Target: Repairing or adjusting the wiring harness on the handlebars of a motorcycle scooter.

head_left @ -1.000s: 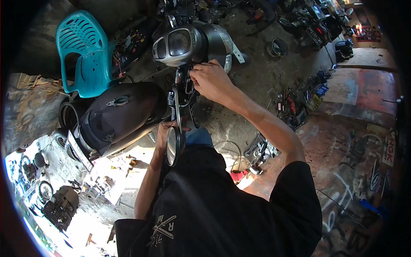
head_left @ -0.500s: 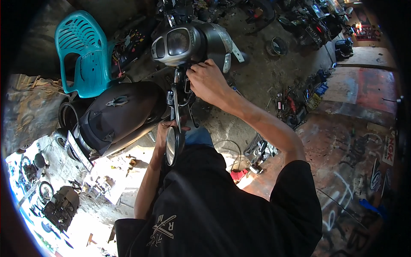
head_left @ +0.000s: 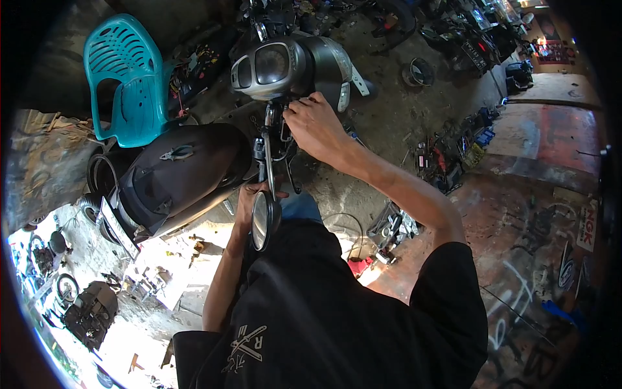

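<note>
A dark scooter stands in front of me, its silver-grey instrument panel (head_left: 272,63) on top of the handlebar. Just below the panel, the fingers of my right hand (head_left: 315,124) are closed against the handlebar's inner end; what they pinch is hidden. My left hand (head_left: 249,196) is wrapped around the handlebar's near end, partly covered by the round mirror (head_left: 260,220). The mirror's stem (head_left: 268,155) runs between my two hands, with a lever (head_left: 291,175) beside it. A pair of pliers (head_left: 177,153) lies on the dark seat (head_left: 207,152).
A turquoise plastic chair (head_left: 137,97) stands beyond the seat. Tools and parts (head_left: 440,159) are scattered on the floor at right, with a round bucket-like container (head_left: 418,72) farther off. More metal parts (head_left: 392,227) lie near my right elbow. Another engine-like part (head_left: 91,311) sits at lower left.
My right hand has shifted very slightly downward at the handlebar, its fingers still closed. My left hand stays in place.
</note>
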### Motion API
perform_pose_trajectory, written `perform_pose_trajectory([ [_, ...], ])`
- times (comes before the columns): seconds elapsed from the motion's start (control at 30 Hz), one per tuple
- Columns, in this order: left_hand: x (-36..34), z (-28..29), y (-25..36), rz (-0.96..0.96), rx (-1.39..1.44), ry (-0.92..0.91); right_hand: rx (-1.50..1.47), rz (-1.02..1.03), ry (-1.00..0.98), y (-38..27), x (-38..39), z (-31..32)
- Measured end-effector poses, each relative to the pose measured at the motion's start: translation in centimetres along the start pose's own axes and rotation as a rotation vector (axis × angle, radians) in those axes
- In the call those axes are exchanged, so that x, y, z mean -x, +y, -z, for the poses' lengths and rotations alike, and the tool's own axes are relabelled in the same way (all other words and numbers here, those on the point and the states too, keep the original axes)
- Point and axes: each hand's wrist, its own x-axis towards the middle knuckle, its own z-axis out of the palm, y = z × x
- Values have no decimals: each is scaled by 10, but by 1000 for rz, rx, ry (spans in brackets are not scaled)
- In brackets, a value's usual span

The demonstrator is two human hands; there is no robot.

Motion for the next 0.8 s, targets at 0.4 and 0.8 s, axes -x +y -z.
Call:
perform_pose_trajectory([
  [0.4, 0, 3, 0, -17, 15, -25, 62, -64, -24, -3, -1, 8],
  [0.8, 2, -2, 18, 64, -54, -65, 53, -50, -34, -2, 3, 5],
])
